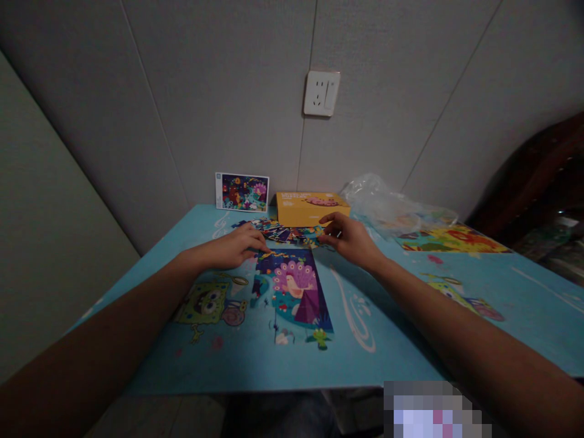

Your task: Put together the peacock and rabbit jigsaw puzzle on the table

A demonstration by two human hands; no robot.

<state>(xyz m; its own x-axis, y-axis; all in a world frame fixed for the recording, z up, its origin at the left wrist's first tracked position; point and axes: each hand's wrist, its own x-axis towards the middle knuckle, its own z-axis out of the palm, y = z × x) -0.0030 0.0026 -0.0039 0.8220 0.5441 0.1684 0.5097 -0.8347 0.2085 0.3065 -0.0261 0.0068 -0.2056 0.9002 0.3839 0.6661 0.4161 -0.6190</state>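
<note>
A partly assembled jigsaw puzzle (296, 292) with a pink peacock and a purple tent lies on the table in front of me. My left hand (238, 246) rests palm down at its upper left corner, fingers stretched out and fingertips by the puzzle's top edge. Beyond the assembled part spreads a pile of loose puzzle pieces (285, 233), partly hidden by both hands. At the pile's right end hovers my right hand (350, 240), fingers curved, with a gap between thumb and forefinger. I make out nothing held in either hand.
Against the wall stand a picture card (243, 193) and a yellow box (312, 210). To their right lie a crumpled clear plastic bag (381, 201) and a colourful picture sheet (460, 239). A blue cartoon-print cover (219, 365) lies over the table. A socket (322, 93) is on the wall.
</note>
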